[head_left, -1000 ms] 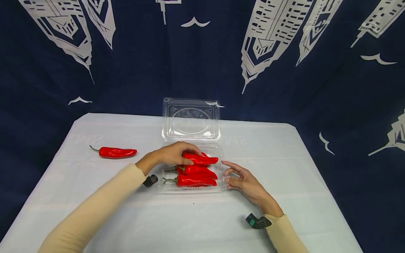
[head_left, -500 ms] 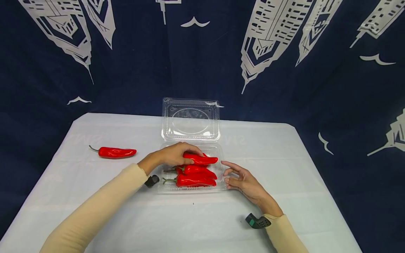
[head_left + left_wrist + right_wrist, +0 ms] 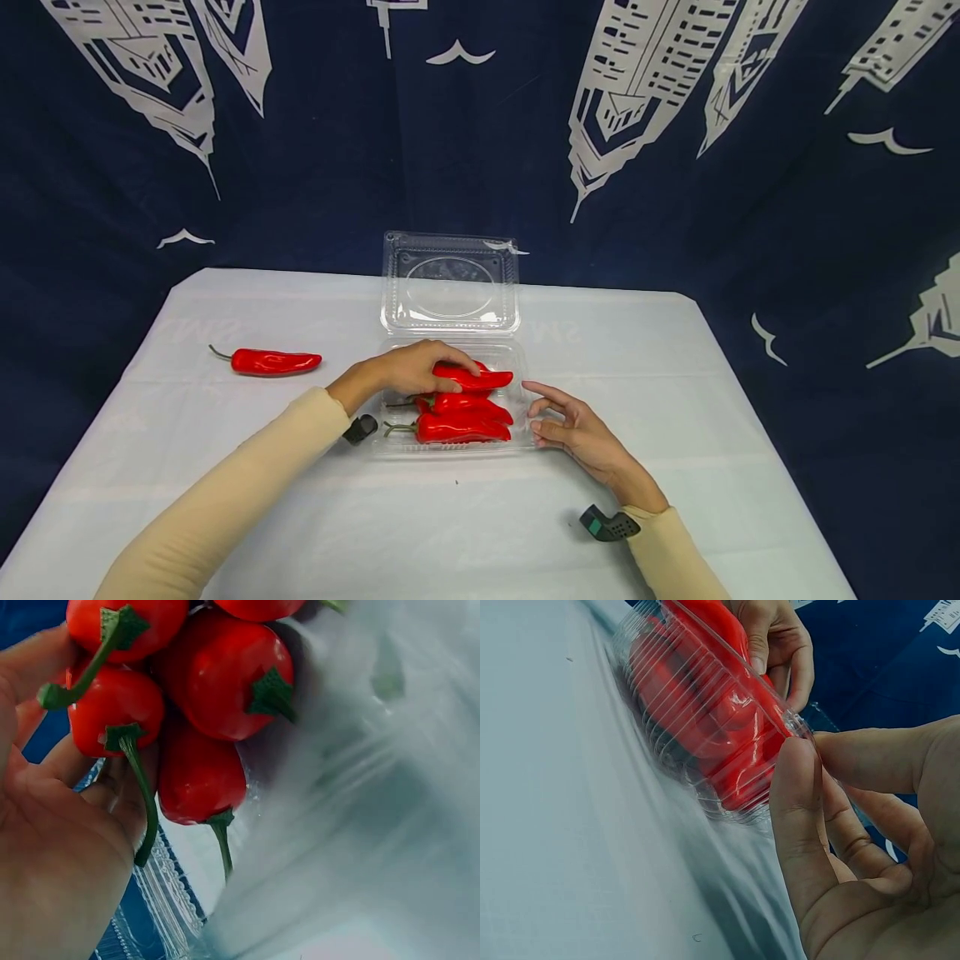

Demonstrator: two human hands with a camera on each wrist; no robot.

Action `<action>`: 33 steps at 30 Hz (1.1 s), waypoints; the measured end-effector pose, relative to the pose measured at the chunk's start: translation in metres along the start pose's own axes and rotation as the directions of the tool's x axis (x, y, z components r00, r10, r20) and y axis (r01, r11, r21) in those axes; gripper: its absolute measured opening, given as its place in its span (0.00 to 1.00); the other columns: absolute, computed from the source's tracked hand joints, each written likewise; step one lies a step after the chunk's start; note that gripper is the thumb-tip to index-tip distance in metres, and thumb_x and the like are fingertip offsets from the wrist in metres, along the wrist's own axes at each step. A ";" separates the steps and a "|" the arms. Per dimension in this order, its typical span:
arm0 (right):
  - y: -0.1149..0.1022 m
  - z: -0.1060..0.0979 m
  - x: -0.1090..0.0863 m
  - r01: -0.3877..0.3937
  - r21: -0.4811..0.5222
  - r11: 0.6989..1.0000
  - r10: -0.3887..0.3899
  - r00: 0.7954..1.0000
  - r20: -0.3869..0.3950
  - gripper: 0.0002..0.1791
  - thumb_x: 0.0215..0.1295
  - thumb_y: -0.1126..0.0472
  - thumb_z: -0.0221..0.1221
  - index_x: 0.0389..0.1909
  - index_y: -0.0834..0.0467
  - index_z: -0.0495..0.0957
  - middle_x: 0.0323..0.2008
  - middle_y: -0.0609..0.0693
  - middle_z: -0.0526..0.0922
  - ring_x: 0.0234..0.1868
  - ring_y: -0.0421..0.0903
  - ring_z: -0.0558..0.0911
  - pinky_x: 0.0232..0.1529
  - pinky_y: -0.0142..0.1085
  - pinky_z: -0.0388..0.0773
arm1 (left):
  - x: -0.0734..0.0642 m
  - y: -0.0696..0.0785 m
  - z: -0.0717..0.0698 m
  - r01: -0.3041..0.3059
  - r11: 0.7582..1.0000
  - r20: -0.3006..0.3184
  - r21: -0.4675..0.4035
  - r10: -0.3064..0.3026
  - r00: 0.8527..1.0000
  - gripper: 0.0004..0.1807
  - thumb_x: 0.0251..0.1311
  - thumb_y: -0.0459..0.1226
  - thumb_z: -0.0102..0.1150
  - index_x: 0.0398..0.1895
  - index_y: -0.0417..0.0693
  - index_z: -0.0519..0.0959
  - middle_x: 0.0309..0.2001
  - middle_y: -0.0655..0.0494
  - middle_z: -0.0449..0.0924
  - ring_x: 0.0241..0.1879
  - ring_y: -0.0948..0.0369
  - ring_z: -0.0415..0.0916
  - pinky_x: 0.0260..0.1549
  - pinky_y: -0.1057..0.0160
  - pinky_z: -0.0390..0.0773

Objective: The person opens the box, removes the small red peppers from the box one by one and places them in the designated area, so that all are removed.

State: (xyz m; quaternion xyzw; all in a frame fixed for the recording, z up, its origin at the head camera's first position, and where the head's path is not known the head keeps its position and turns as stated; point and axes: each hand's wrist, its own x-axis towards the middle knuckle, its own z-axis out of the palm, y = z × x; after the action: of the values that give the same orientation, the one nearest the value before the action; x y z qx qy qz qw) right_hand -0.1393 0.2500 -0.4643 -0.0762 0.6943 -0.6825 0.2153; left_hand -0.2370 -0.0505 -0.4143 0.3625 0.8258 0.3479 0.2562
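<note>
A clear plastic clamshell container [image 3: 450, 454] holds several red chili peppers [image 3: 463, 428] with green stems. My left hand [image 3: 416, 367] reaches in from the left and grips a red chili pepper [image 3: 491, 381] at the back of the pile, thumb on the near side and fingers over the top. The left wrist view has the pepper stems [image 3: 139, 799] pointing out past the palm [image 3: 60, 847]. At the container's right side, my right hand [image 3: 573, 429] pinches the rim [image 3: 799, 727] between thumb and forefinger, its other fingers loosely bent.
The container's hinged lid [image 3: 450, 287] stands raised behind it. To the left, one more red chili pepper [image 3: 276, 362] lies on the white tablecloth [image 3: 360, 533]. A dark blue cloth with white building prints [image 3: 480, 150] hangs behind the table.
</note>
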 end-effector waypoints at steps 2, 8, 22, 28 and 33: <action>0.000 0.000 0.000 -0.003 0.002 1.000 0.003 1.000 -0.002 0.38 0.67 0.68 0.62 0.76 0.61 0.58 0.46 0.51 0.73 0.36 0.38 0.81 0.41 0.31 0.84 | 0.000 0.001 0.000 0.009 1.000 -0.002 -0.005 -0.009 1.000 0.19 0.65 0.34 0.62 0.60 0.55 0.81 0.61 0.55 0.78 0.57 0.57 0.74 0.61 0.55 0.75; 0.001 0.001 0.001 0.000 -0.001 1.000 0.000 1.000 -0.005 0.38 0.67 0.67 0.62 0.76 0.59 0.59 0.46 0.51 0.73 0.36 0.38 0.81 0.41 0.31 0.84 | -0.006 0.002 -0.002 -0.032 0.999 -0.035 -0.008 0.032 0.999 0.19 0.66 0.32 0.60 0.59 0.54 0.82 0.60 0.54 0.79 0.56 0.57 0.75 0.61 0.55 0.75; 0.003 0.000 0.001 0.013 0.008 1.000 -0.013 1.000 0.001 0.38 0.67 0.68 0.61 0.76 0.62 0.58 0.46 0.52 0.73 0.35 0.38 0.80 0.40 0.30 0.84 | -0.028 0.000 -0.024 -0.101 0.991 -0.132 -0.083 0.089 0.987 0.24 0.61 0.27 0.56 0.60 0.51 0.81 0.58 0.52 0.79 0.55 0.55 0.74 0.59 0.54 0.75; 0.002 0.000 0.001 0.019 0.000 1.000 -0.019 1.000 0.005 0.38 0.67 0.69 0.61 0.75 0.64 0.57 0.46 0.53 0.72 0.35 0.38 0.80 0.40 0.30 0.84 | -0.037 -0.004 -0.033 -0.128 0.983 -0.126 -0.133 0.111 0.986 0.25 0.59 0.26 0.54 0.59 0.49 0.82 0.60 0.51 0.79 0.53 0.54 0.73 0.54 0.57 0.77; 0.001 0.000 0.001 0.024 0.005 1.000 -0.024 1.000 0.013 0.38 0.67 0.69 0.61 0.76 0.64 0.56 0.45 0.52 0.72 0.35 0.38 0.80 0.40 0.30 0.84 | -0.042 -0.008 -0.034 -0.156 0.976 -0.141 -0.153 0.135 0.981 0.22 0.61 0.27 0.58 0.59 0.47 0.82 0.60 0.50 0.80 0.59 0.54 0.75 0.58 0.55 0.77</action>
State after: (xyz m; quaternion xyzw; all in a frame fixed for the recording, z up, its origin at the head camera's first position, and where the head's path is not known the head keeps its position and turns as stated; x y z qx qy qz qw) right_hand -0.1399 0.2499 -0.4658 -0.0885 0.6903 -0.6861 0.2120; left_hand -0.2377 -0.1005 -0.3916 0.3767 0.7806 0.4549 0.2047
